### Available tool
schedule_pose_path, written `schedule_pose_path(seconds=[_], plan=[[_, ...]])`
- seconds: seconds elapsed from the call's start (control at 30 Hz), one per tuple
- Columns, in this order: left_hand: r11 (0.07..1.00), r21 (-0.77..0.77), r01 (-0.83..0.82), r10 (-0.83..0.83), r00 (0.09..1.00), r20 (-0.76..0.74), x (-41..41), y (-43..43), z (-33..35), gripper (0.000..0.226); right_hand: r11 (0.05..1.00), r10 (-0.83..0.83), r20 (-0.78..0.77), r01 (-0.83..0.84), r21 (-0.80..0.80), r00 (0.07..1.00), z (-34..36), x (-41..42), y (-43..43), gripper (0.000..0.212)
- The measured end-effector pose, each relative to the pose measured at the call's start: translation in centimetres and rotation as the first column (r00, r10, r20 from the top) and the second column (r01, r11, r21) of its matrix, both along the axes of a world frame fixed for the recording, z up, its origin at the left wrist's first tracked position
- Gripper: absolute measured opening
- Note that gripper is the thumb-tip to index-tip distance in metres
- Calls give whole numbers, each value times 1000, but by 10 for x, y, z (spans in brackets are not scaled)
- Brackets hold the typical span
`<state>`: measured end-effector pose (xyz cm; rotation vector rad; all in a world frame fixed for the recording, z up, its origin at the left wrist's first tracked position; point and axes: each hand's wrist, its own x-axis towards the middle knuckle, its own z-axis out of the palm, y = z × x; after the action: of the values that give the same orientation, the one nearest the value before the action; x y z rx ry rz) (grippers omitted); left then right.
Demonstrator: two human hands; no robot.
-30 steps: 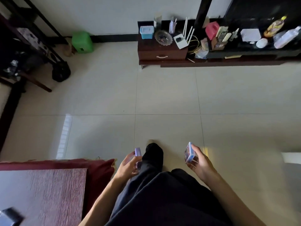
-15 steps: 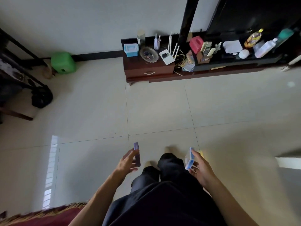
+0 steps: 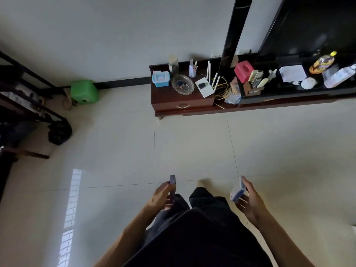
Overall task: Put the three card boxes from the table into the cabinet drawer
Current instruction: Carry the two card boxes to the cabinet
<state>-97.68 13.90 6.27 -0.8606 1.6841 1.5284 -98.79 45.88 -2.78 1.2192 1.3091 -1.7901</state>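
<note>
My left hand [image 3: 160,197] grips a thin purple card box [image 3: 172,186], held on edge above the tiled floor. My right hand [image 3: 250,204] holds blue-and-white card boxes [image 3: 237,190], stacked together; how many I cannot tell. Both hands hang in front of my dark trousers at the bottom of the view. The low dark wooden cabinet [image 3: 163,100] stands ahead against the wall, and its drawer [image 3: 183,107] with a pale handle is closed.
A blue box [image 3: 160,79], a glass dish [image 3: 182,84] and a white router [image 3: 205,86] sit on the cabinet top. A long TV stand [image 3: 289,97] crowded with items runs to the right. A green stool [image 3: 84,91] and a dark rack [image 3: 23,97] stand at left.
I have walked away from the table toward the cabinet; the red table and rug have left the view and the cabinet looks nearer. Both hands keep their boxes.
</note>
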Motion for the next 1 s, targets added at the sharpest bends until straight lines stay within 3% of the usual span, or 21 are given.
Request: schedule_pose_path(seconds=[0.17,0.3,0.43,0.63,0.8,0.9,1.0], plan=[[997,-32,-70,69,997,-23,-50,-10,8,23,994,100,-8,-100,37,995,6,-85,-18,70],[989,-18,-146,146,989,16,-76,-32,5,30,977,209,-30,-207,57,978,7,-139,-47,58],[974,-2,-225,225,973,44,-111,-61,-3,15,966,245,-29,-241,95,969,6,-191,-80,56],[981,-11,-193,193,980,46,-189,-109,-13,15,979,191,-23,-188,78,981,17,-266,-124,63],[984,-46,-171,170,985,-20,-265,-144,-10,11,981,188,-27,-187,51,982,24,-321,-150,55],[980,-39,-194,193,981,-32,-305,-157,-5,28,983,178,-37,-175,61,983,21,-348,-155,56],[984,-29,-178,177,983,-51,-337,-162,-8,22,988,150,-10,-149,34,989,21,-374,-162,56]])
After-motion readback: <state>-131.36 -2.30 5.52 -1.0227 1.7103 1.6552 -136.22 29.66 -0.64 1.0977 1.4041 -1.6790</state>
